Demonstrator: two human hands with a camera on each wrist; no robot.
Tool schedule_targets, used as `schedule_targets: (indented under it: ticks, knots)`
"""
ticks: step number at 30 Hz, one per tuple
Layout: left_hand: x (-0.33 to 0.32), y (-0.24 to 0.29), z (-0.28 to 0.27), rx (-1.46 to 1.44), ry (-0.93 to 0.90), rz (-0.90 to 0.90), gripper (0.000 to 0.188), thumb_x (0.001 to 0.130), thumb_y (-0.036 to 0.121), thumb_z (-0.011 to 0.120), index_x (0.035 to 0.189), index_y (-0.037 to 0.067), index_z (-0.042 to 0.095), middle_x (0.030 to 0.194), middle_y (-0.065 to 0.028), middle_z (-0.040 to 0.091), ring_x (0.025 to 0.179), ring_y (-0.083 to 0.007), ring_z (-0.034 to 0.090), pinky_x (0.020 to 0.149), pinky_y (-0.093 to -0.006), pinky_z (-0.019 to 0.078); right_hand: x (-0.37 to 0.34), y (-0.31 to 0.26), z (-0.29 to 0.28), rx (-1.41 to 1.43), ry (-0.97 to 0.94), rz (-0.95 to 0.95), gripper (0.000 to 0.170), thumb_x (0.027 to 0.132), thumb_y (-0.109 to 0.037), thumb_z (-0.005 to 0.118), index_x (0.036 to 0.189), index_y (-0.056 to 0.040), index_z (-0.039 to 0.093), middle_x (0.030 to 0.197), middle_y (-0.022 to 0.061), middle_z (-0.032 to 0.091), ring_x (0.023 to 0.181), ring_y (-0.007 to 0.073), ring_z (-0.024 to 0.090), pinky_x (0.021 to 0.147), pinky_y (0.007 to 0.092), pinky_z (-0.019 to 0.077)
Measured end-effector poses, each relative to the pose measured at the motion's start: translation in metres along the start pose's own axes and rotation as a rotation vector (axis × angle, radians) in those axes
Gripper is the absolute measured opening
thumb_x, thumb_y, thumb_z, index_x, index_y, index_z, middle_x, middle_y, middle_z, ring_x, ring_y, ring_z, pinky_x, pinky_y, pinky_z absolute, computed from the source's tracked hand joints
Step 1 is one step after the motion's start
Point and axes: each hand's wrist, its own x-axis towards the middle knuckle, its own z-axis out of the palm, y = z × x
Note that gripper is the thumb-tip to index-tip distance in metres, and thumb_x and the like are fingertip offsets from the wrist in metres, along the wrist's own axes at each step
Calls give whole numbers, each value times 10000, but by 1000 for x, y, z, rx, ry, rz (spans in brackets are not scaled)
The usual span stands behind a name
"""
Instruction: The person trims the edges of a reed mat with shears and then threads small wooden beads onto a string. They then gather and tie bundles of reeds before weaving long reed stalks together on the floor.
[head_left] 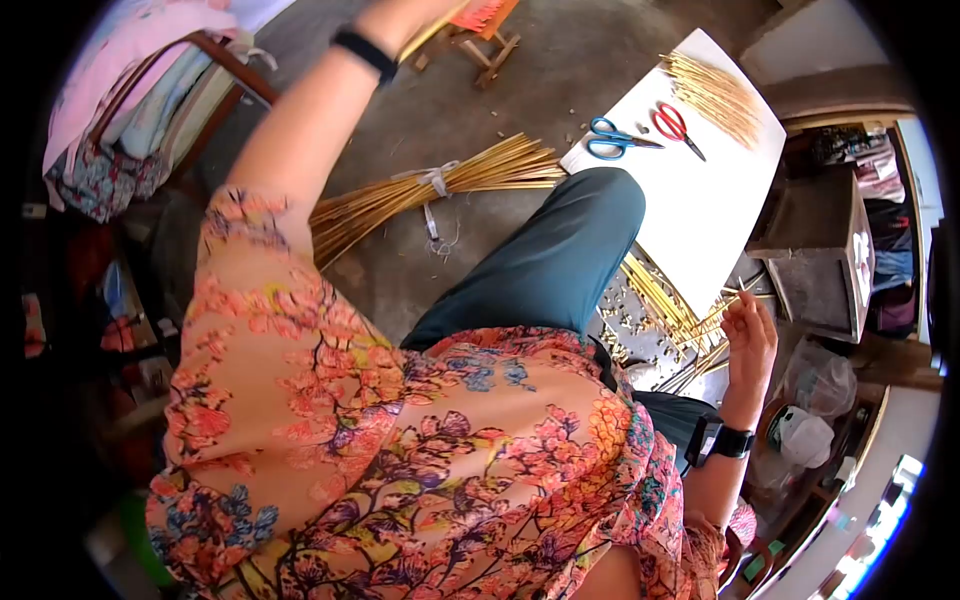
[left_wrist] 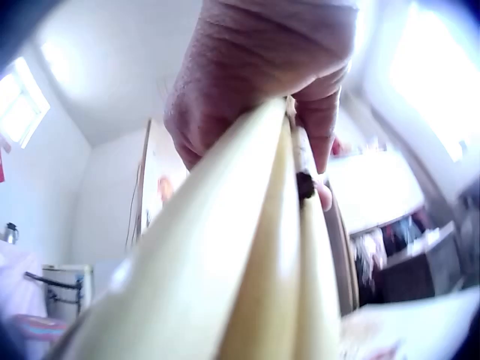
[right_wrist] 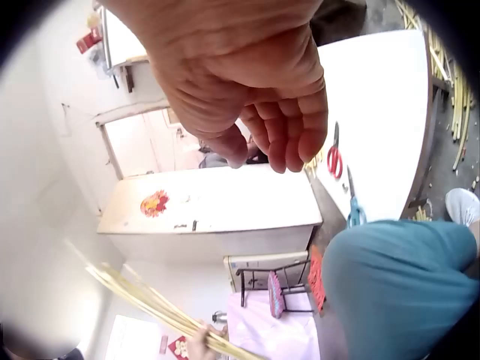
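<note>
My left hand (head_left: 400, 18), raised at the top edge of the head view, grips a bunch of long pale yellow straw stalks (right_wrist: 146, 301). In the left wrist view the stalks pass close below the lens, with the thumb and fingers wrapped round them. My right hand (head_left: 750, 340) hangs in the air with fingers loosely bent and nothing in it, beside the white tabletop (head_left: 690, 220). On that tabletop lie blue-handled scissors (head_left: 634, 142), red-handled scissors (head_left: 688, 143) and a pile of thin straw (head_left: 715, 95).
A long stalk bundle (head_left: 480, 175) tied with white string lies on the floor beyond my knee (head_left: 600, 200). Loose stalks (head_left: 655, 295) and cut bits litter the floor under the tabletop. A wooden cabinet (head_left: 815, 250) stands at right, a chair heaped with cloth (head_left: 150, 120) at left.
</note>
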Motion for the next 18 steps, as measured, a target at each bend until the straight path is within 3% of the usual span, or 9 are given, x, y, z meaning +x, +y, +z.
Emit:
schedule_targets:
  ticks: [1, 2, 4, 5, 7, 12, 14, 15, 18]
  knots:
    - [4, -76, 18, 16, -18, 69, 149, 723, 38, 630, 859, -11, 593, 691, -135, 633, 554, -214, 623, 466, -307, 480, -3, 3, -5, 8, 19, -8, 236, 888, -157, 524, 1042, 17, 559, 812, 55, 596, 739, 123, 582, 669, 234, 490]
    - [-45, -123, 62, 174, 94, 38, 271, 721, 96, 658, 960, 15, 559, 729, -135, 631, 542, -214, 609, 447, -341, 442, -10, 12, -22, -4, 98, 22, 226, 889, -160, 523, 1033, 11, 561, 806, 50, 595, 728, 119, 578, 660, 234, 489]
    - [-71, -134, 74, 108, -113, -506, 374, 700, 106, 682, 1048, 62, 552, 890, -149, 631, 794, -276, 621, 672, -379, 476, -19, 18, -44, -38, 133, 70, 193, 890, -158, 518, 1000, -6, 565, 790, 38, 594, 708, 107, 570, 638, 225, 480]
    - [-96, -198, 114, 196, 39, -304, 370, 687, 131, 691, 1029, 73, 562, 931, -158, 620, 907, -312, 584, 764, -395, 456, -30, 18, -56, -20, 224, 50, 193, 890, -158, 518, 1000, -6, 565, 790, 38, 594, 708, 107, 570, 638, 225, 480]
    - [-108, -184, 117, 362, -17, -551, 328, 671, 202, 702, 935, 54, 574, 967, -183, 605, 927, -363, 553, 763, -426, 453, -37, 13, -75, -56, 228, 134, 187, 886, -160, 522, 991, -12, 567, 765, 35, 592, 692, 105, 570, 617, 220, 473]
    - [-119, -222, 135, 499, -40, -596, 270, 809, 176, 501, 1064, 152, 586, 1009, -148, 610, 938, -353, 572, 749, -429, 463, -65, -7, -125, -252, 376, 240, 205, 862, -183, 555, 970, -11, 582, 763, 53, 596, 681, 124, 577, 615, 244, 470]
    - [-124, -249, 126, 618, -108, -550, 368, 766, 195, 574, 1132, 181, 536, 952, -141, 630, 884, -365, 587, 727, -435, 466, -84, -15, -146, -224, 450, 276, 203, 868, -182, 551, 982, -15, 573, 776, 47, 600, 700, 119, 575, 640, 239, 472]
    - [-115, -213, 117, 648, -249, -688, 491, 747, 203, 627, 1209, 131, 477, 1064, -162, 593, 990, -350, 550, 811, -416, 447, -92, -16, -164, -242, 456, 267, 202, 874, -187, 549, 987, -21, 570, 778, 40, 599, 700, 112, 570, 652, 237, 471]
    - [-120, -222, 104, 676, -140, -395, 592, 733, 207, 678, 1245, 42, 433, 1206, -192, 506, 1127, -321, 474, 922, -383, 391, -117, -16, -210, -201, 572, 276, 196, 874, -208, 553, 965, -37, 582, 782, 30, 595, 697, 100, 562, 650, 232, 472]
